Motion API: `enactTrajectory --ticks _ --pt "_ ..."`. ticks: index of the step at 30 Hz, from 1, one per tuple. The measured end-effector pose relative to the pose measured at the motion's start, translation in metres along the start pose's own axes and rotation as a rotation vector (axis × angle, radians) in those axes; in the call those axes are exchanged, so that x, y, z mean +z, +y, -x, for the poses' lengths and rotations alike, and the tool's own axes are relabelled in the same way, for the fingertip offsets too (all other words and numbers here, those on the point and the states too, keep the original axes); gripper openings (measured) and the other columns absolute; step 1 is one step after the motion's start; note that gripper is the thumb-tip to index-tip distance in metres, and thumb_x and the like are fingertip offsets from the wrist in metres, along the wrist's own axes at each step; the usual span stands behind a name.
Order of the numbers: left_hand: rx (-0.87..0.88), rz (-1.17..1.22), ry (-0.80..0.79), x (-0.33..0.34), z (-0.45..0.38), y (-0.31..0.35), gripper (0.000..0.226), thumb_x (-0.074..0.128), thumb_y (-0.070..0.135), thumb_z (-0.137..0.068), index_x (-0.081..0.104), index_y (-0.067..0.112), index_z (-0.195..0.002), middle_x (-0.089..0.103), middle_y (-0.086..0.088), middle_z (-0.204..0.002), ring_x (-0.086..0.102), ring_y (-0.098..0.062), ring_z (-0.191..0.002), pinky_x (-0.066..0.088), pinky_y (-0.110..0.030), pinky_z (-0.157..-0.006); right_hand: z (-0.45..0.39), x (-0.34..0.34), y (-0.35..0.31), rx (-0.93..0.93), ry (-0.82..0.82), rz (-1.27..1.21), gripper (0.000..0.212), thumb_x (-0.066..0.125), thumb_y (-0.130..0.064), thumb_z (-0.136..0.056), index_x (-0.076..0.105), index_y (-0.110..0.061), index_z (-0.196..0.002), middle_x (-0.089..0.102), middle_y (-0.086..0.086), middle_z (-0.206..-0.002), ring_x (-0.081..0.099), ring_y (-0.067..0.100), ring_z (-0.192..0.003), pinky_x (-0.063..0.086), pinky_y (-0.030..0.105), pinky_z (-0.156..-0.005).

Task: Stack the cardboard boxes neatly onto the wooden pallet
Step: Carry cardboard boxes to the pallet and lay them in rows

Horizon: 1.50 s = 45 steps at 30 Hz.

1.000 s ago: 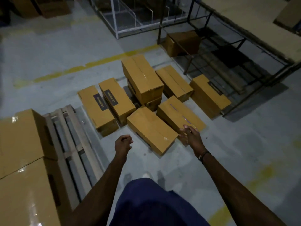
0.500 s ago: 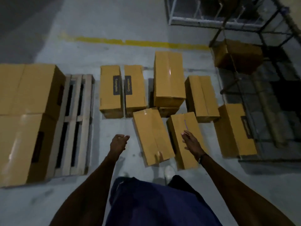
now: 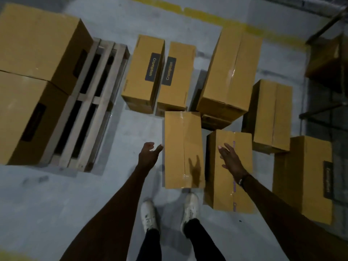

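A taped cardboard box lies on the grey floor right in front of my feet. My left hand hangs open just off its left edge, fingertips close to the side. My right hand is open above the neighbouring box, held apart from the first box's right side. Neither hand holds anything. At the left, the wooden pallet carries two large boxes on its left part, with bare slats showing to their right.
Several more boxes lie on the floor beyond: two labelled ones, a stacked pair, one at the right and one at the far right. A dark metal rack stands at the right edge. A yellow floor line runs along the top.
The view has swung over and closer to the boxes. Both hands have spread apart and opened on either side of the nearest box; the left hand was curled one second ago.
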<state>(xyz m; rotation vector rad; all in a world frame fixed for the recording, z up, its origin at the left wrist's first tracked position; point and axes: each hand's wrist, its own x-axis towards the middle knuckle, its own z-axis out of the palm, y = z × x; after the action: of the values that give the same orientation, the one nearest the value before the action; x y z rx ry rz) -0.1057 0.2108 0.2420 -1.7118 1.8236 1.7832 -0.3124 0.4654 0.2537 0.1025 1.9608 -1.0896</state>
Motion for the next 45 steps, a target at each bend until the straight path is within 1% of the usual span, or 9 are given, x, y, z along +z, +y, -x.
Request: enactTrajectory --ticks 4,8,14,21,25,28,31,39,45 --pt "-0.026 0.031 0.0 0.035 -0.081 -0.054 0.067 0.071 0.055 -0.092 0.051 0.015 -0.143 0.055 -0.008 -0.148 0.056 -0.024 -0.128 0.046 -0.043 -0.112 -0.087 0.02 0.048 -0.036 -0.005 0.047 0.098 0.062 -0.083 -0.081 0.029 -0.038 -0.162 0.034 -0.002 -0.169 0.037 0.025 -0.151 0.033 0.057 -0.122" --pt "0.0 0.069 0.021 0.071 -0.16 -0.105 0.079 0.069 0.064 -0.089 0.046 0.017 -0.148 0.049 -0.01 -0.155 0.049 -0.027 -0.139 0.042 -0.041 -0.113 -0.171 0.046 0.093 -0.091 0.049 0.017 0.084 0.06 -0.065 -0.096 0.026 -0.03 -0.165 0.031 0.0 -0.17 0.034 0.029 -0.153 0.031 0.056 -0.123" --pt "0.012 0.194 0.021 0.134 -0.268 -0.183 0.093 0.069 0.067 -0.088 0.032 0.019 -0.159 0.036 -0.011 -0.165 0.041 -0.03 -0.147 0.037 -0.04 -0.114 -0.283 0.072 0.178 -0.124 0.076 0.124 0.085 0.057 -0.064 -0.098 0.023 -0.027 -0.166 0.026 0.001 -0.172 0.029 0.032 -0.156 0.026 0.056 -0.125" --pt "0.004 0.244 -0.094 0.185 -0.327 -0.246 0.115 0.071 0.079 -0.075 0.019 0.029 -0.164 0.031 -0.01 -0.168 0.042 -0.035 -0.146 0.042 -0.057 -0.116 -0.349 0.085 0.238 -0.073 0.042 0.128 0.085 0.057 -0.06 -0.099 0.019 -0.027 -0.167 0.022 0.004 -0.173 0.029 0.034 -0.155 0.029 0.057 -0.123" --pt "0.051 0.24 -0.055 0.201 -0.327 -0.26 0.088 0.073 0.059 -0.089 0.034 0.024 -0.159 0.049 -0.004 -0.157 0.051 -0.03 -0.139 0.044 -0.053 -0.115 -0.347 0.092 0.25 -0.059 -0.008 0.087 0.081 0.058 -0.056 -0.1 0.024 -0.023 -0.166 0.029 0.004 -0.17 0.033 0.03 -0.154 0.03 0.048 -0.124" --pt "0.053 0.238 -0.051 0.202 -0.319 -0.259 0.085 0.071 0.058 -0.09 0.035 0.024 -0.159 0.049 -0.005 -0.156 0.05 -0.031 -0.139 0.043 -0.054 -0.116 -0.341 0.093 0.25 -0.089 -0.024 0.103 0.087 0.061 -0.064 -0.092 0.034 -0.023 -0.163 0.041 0.0 -0.164 0.039 0.026 -0.15 0.033 0.044 -0.122" --pt "0.041 0.226 -0.047 0.194 -0.303 -0.259 0.086 0.069 0.06 -0.091 0.034 0.024 -0.159 0.049 -0.005 -0.157 0.049 -0.032 -0.139 0.041 -0.056 -0.117 -0.327 0.094 0.241 -0.104 -0.037 0.128 0.067 0.058 -0.049 -0.103 0.037 -0.021 -0.16 0.048 -0.007 -0.151 0.044 0.019 -0.141 0.034 0.035 -0.113" --pt "0.087 0.229 -0.001 0.131 -0.196 -0.218 0.078 0.066 0.06 -0.093 0.038 0.024 -0.157 0.052 -0.001 -0.154 0.052 -0.025 -0.137 0.042 -0.051 -0.115 -0.243 0.092 0.19 -0.132 -0.084 0.16 0.062 0.06 -0.049 -0.101 0.046 -0.024 -0.156 0.056 -0.009 -0.147 0.05 0.018 -0.138 0.039 0.037 -0.113" --pt "0.112 0.273 0.063 0.045 -0.093 -0.144 0.091 0.064 0.068 -0.081 0.036 0.026 -0.157 0.052 -0.001 -0.151 0.054 -0.024 -0.132 0.044 -0.049 -0.113 -0.14 0.1 0.092 -0.186 -0.159 0.173 0.052 0.062 -0.046 -0.1 0.051 -0.032 -0.149 0.063 -0.009 -0.142 0.057 0.016 -0.133 0.042 0.04 -0.114"
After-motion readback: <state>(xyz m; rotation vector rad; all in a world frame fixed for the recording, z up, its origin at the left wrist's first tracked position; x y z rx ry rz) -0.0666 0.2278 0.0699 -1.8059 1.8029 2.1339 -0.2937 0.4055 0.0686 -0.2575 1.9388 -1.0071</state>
